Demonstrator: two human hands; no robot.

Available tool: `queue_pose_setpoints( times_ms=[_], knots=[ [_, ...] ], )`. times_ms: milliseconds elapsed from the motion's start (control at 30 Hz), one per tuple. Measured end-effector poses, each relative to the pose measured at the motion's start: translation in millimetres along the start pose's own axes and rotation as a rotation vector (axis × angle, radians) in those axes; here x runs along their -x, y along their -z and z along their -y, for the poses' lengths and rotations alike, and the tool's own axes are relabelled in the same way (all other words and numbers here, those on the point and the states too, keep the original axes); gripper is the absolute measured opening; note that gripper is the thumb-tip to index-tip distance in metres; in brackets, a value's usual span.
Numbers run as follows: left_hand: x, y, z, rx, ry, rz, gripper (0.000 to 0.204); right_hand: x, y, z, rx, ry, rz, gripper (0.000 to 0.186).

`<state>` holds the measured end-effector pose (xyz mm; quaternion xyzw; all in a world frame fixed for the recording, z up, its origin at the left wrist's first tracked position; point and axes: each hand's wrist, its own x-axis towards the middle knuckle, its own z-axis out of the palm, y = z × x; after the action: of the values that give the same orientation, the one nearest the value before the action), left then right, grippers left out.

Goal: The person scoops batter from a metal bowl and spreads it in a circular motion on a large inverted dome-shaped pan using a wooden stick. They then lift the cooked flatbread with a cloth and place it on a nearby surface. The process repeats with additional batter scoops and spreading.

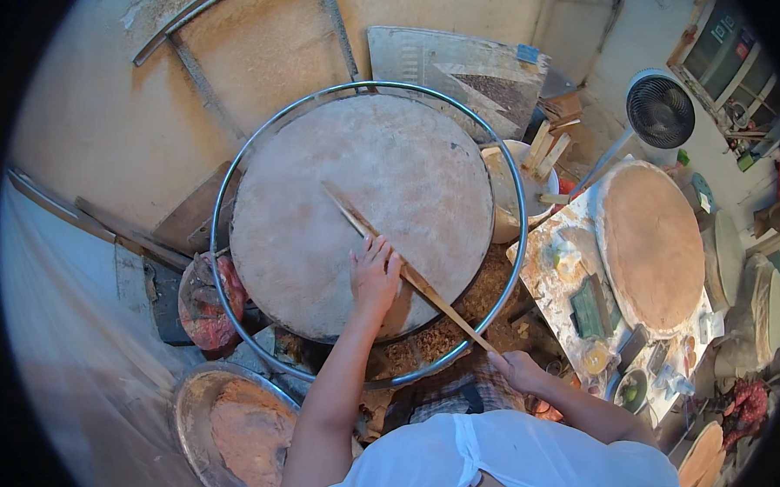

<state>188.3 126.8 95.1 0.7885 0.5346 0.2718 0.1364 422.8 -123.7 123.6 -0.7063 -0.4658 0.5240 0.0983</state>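
Observation:
A long flat wooden paddle (420,285) lies slantwise over a large round, pale, griddle-like plate (296,178). At its lower right end, my right hand (519,373) is closed around the narrow handle, just past the metal ring's front edge. My left hand (375,275) reaches over the plate, its fingers spread and stretched out, with the fingertips on the middle of the paddle. The paddle's far tip rests near the plate's centre. A thin pale pinkish-grey coat covers the plate's top. The underside of the paddle and my left palm are hidden.
A metal ring (278,367) encircles the plate. Lower left stands a metal basin (189,418) of pinkish paste. On the right, a cluttered table (544,276) bears a large round brown sheet or stack (653,245). A fan (660,110) and a white bucket (504,225) stand behind.

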Motion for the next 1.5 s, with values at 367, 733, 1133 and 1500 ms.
queue_pose_setpoints(
  times_ms=[367, 733, 1133, 1500],
  knots=[
    [80.7, -14.6, -68.7, 0.104, -0.231, 0.075, 0.044, 81.1, -56.6, -90.4, -0.005, -0.099, -0.338, 0.055],
    [-31.0, -38.5, -59.5, -0.011, -0.118, 0.149, 0.037, 19.8, -6.5, -30.1, -0.198, -0.083, -0.076, 0.066],
    [83.1, 59.2, 71.4, -0.142, 0.013, -0.102, 0.033, 16.3, -28.0, 38.5, 0.054, 0.062, 0.161, 0.076],
    [10.3, -11.2, -99.4, -0.062, -0.235, 0.204, 0.057, 42.6, -21.4, -64.5, -0.003, 0.165, -0.299, 0.041]
  ],
)
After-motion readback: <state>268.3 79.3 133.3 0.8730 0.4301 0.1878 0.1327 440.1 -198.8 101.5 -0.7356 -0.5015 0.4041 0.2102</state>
